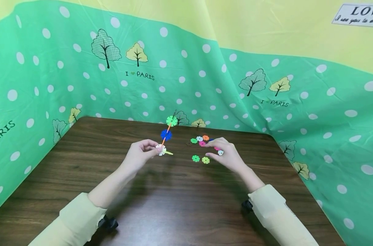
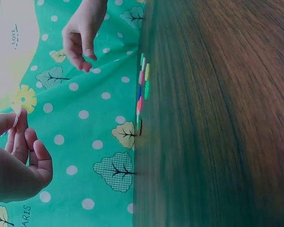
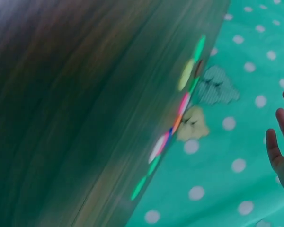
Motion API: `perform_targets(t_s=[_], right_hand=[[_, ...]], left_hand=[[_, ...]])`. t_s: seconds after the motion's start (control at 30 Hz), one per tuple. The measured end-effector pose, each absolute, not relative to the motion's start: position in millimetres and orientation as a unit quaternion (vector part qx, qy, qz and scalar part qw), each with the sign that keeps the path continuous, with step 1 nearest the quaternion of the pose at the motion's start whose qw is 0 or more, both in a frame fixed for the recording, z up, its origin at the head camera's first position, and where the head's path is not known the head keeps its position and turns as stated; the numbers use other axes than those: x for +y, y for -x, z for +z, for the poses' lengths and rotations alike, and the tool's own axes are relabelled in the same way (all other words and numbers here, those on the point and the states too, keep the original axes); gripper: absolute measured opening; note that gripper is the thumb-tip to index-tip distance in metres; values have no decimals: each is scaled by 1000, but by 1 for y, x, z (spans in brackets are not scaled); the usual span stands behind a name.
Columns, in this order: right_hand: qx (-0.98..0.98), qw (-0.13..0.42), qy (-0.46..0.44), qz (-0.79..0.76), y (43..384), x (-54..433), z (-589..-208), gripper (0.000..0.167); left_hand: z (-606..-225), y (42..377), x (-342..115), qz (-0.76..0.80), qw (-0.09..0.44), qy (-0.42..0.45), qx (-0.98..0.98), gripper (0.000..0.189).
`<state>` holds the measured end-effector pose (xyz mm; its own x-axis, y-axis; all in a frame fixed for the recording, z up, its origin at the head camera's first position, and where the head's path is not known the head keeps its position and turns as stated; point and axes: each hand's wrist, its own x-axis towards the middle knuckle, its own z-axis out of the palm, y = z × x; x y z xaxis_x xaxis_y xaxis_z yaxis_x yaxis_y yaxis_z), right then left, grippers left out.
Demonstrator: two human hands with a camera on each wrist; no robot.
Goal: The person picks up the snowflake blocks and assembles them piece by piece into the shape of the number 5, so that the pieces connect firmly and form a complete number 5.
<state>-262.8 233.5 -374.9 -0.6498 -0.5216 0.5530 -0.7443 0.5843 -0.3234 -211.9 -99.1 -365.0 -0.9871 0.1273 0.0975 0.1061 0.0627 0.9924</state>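
My left hand [image 1: 138,154] pinches a white notched plastic disc [image 1: 160,150] at the lower end of a slanting chain of interlocked discs. Up the chain come a blue disc [image 1: 166,135], orange discs seen edge-on and a green disc [image 1: 171,121], with a thin dark one at the tip. A yellow disc [image 2: 24,99] juts from the white one. Held over the table's right part, my right hand [image 1: 227,155] has its thumb and fingers spread apart, nothing between them. Loose discs lie beneath and beside it, among them a lime-yellow disc [image 1: 206,160] and a pink disc [image 1: 202,144].
More loose discs lie in the same group: a green disc [image 1: 195,158], an orange disc [image 1: 206,137] and a white disc [image 1: 220,152]. The brown wooden table [image 1: 162,212] meets a green dotted cloth [image 1: 192,82] along its back and sides.
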Motion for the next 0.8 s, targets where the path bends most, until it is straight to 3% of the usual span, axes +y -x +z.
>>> perform_targets(t_s=[0.5, 0.8], right_hand=[[-907, 145, -312, 244, 300, 286, -399, 32], [-939, 80, -256, 215, 316, 305, -412, 34]], left_hand=[[-367, 212, -105, 672, 13, -66, 738, 28], [-368, 212, -106, 671, 12, -69, 738, 29]])
